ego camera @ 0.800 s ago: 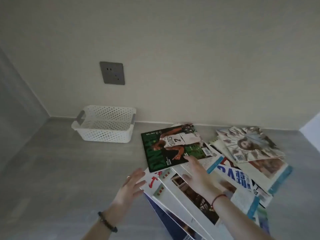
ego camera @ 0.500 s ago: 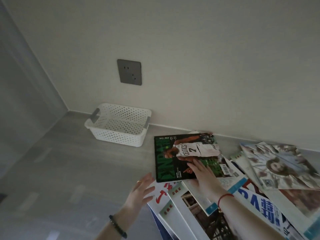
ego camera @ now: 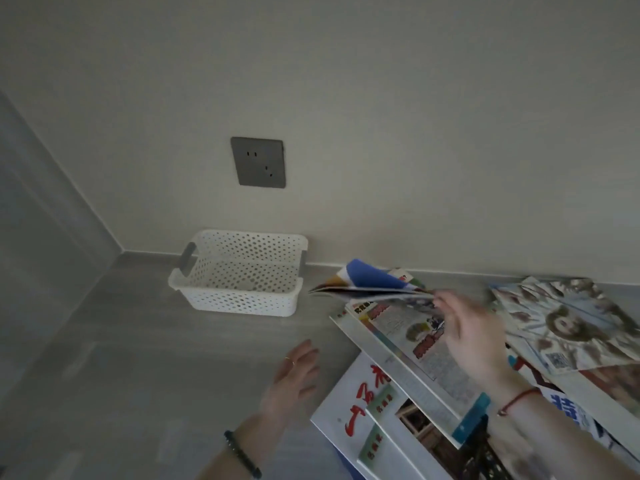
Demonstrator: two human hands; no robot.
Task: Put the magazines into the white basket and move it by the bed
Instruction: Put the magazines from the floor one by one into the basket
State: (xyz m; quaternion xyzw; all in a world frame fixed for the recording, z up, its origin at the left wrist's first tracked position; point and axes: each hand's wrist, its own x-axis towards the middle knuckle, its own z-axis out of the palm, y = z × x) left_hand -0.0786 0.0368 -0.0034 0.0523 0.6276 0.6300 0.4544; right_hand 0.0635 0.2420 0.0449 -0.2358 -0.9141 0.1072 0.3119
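Now aloft — magazine, bent, blue-backed, motion-blurred

Both forearms are bare, with no sleeves. The left hand wears a thin ring and a dark beaded bracelet; the right hand wears 1 red string bracelet.
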